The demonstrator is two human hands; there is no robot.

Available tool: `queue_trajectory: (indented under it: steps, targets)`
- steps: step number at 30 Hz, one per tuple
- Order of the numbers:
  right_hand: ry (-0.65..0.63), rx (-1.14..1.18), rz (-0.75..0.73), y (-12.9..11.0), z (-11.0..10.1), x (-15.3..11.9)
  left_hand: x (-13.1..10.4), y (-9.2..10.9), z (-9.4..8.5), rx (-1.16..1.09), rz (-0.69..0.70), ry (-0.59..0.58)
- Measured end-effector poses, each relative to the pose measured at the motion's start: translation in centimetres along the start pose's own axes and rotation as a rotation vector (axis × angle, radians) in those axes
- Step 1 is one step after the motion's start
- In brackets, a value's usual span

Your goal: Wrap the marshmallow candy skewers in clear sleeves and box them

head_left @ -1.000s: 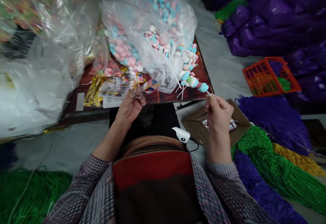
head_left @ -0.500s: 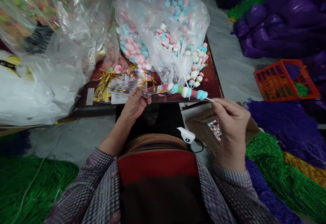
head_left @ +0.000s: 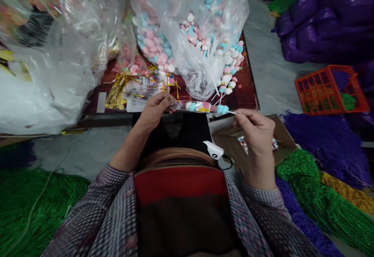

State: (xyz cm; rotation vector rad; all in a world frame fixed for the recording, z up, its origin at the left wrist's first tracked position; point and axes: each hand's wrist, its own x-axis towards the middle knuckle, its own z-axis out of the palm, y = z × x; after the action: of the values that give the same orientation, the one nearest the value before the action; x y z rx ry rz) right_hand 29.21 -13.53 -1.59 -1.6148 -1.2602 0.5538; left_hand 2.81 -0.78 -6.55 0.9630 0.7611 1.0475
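My right hand (head_left: 255, 130) pinches the white stick of a marshmallow skewer (head_left: 222, 109), held level at the table's front edge. Blue marshmallows at the stick end are bare. The rest of the row lies inside a narrow clear plastic bag (head_left: 201, 106) with a printed patch. My left hand (head_left: 156, 109) is closed on the other end of that bag. Beyond my hands, finished skewers (head_left: 229, 81) and bare white sticks (head_left: 214, 60) lie by a big clear bag of pink, blue and white marshmallows (head_left: 152, 44).
Gold twist ties (head_left: 115, 93) and flat printed bags (head_left: 143, 85) lie on the dark red table (head_left: 248, 93). Large plastic bags (head_left: 43, 93) cover the left side. A cardboard box (head_left: 283, 140) stands below my right hand, an orange crate (head_left: 330, 89) farther right.
My right hand has moved left with the skewer, so most of the marshmallows are now inside the clear bag. My left hand keeps its hold on the bag's end.
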Motion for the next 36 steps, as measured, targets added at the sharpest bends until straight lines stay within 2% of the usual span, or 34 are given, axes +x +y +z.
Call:
queue_trajectory:
  steps: [3,5,8,13,19,24,28,31,36]
  targets:
    - [-0.078,0.051,0.068,0.5,1.8,-0.8,-0.2,0.4,0.8,-0.032,-0.002,0.016]
    - [-0.125,0.063,0.092,0.8,2.7,-1.1,-0.3,1.1,1.5,-0.099,-0.059,0.028]
    - [-0.11,0.143,0.148,1.1,3.8,-1.3,-0.7,2.6,2.6,-0.257,-0.139,0.008]
    - [-0.176,0.31,0.269,0.8,6.3,-1.9,-1.6,3.8,3.5,-0.328,-0.019,0.028]
    - [-0.379,0.366,0.277,-0.8,9.0,-3.5,-1.3,1.9,4.0,-0.189,0.006,0.129]
    - [-0.397,0.404,0.27,-1.8,10.4,-3.9,-1.5,1.3,5.1,-0.277,-0.02,0.123]
    - [-0.452,0.42,0.291,-1.5,10.2,-3.4,-1.6,1.7,5.3,-0.302,-0.039,0.143]
    - [-0.494,0.442,0.307,-1.2,10.2,-3.0,-1.7,1.1,5.2,-0.28,0.013,0.107]
    - [-0.402,0.442,0.278,-1.5,10.8,-2.9,-2.6,-1.2,4.7,-0.006,-0.002,-0.068]
